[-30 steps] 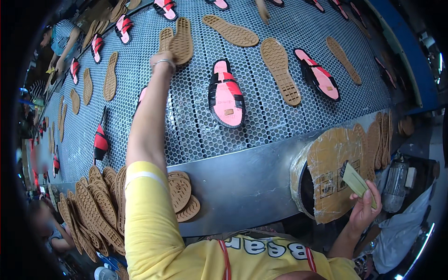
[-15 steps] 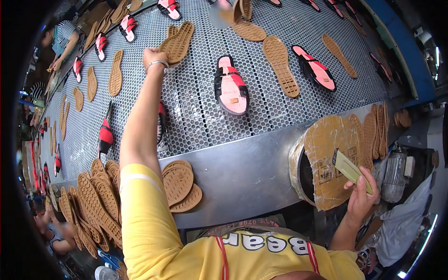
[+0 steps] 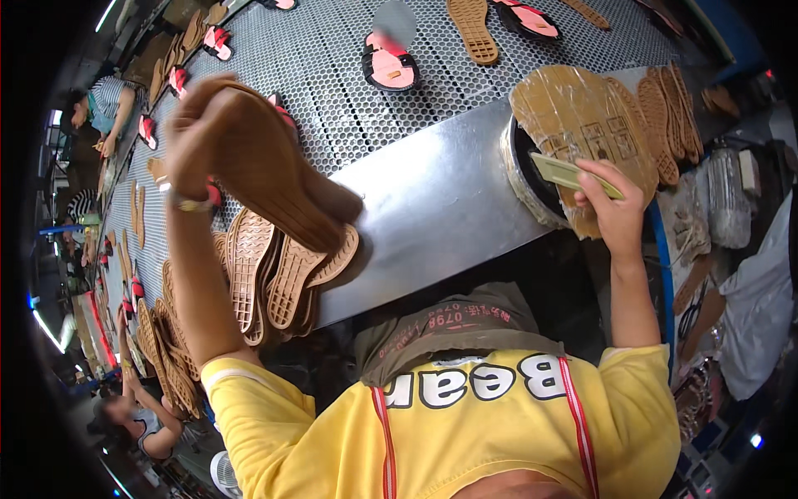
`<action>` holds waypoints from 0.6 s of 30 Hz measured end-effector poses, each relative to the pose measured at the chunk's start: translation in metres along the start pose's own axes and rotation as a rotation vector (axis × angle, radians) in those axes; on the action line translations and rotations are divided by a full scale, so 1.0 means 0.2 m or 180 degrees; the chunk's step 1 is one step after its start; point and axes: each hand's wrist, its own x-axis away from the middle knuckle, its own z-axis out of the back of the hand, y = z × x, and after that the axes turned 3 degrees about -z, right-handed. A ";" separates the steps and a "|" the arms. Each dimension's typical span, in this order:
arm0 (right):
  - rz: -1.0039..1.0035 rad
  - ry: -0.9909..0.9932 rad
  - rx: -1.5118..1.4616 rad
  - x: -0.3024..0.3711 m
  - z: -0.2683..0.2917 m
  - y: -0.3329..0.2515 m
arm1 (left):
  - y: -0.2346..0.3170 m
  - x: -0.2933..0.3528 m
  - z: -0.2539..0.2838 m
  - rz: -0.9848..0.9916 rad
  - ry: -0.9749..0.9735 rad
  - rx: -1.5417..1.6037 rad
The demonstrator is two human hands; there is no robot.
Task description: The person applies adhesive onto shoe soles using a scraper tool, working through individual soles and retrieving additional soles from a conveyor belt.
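My left hand (image 3: 189, 137), smeared by motion, grips brown shoe soles (image 3: 266, 179) at one end. They are raised above a pile of tan soles (image 3: 291, 279) on the steel ledge; at least two soles seem to be in the hand. In my right hand (image 3: 617, 204) is a flat olive-green brush (image 3: 572, 173), pinched by its handle. Its tip is over the dark opening of a round, tape-wrapped container (image 3: 522, 179). A taped brown cardboard sheet (image 3: 582, 116) covers much of that container. What lies inside is hidden.
Beyond the steel ledge (image 3: 416, 220), a perforated metal conveyor (image 3: 332, 108) carries black sandals with pink insoles (image 3: 389, 66) and loose soles. More soles (image 3: 669, 108) stand right of the container. Other people (image 3: 112, 104) are at the left.
My left hand has drawn soles back from the conveyor toward me, over the ledge. My right hand has brought the brush from above the cardboard to the container's opening.
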 end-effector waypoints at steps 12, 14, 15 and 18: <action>0.0015 0.0006 -0.0306 0.06 -0.06 0.05 | -0.21 0.70 -0.66 0.0618 0.0187 -0.1639; -0.0100 -0.0005 -0.0371 0.05 -0.05 0.07 | -0.15 0.84 -0.68 0.1000 0.0227 -0.1666; -0.0097 -0.0032 -0.0352 0.04 -0.04 0.08 | -0.09 0.87 -0.69 0.1363 0.0211 -0.1477; -0.0298 -0.0060 -0.0368 0.03 -0.03 0.08 | -0.03 0.95 -0.72 0.1541 0.0357 -0.1386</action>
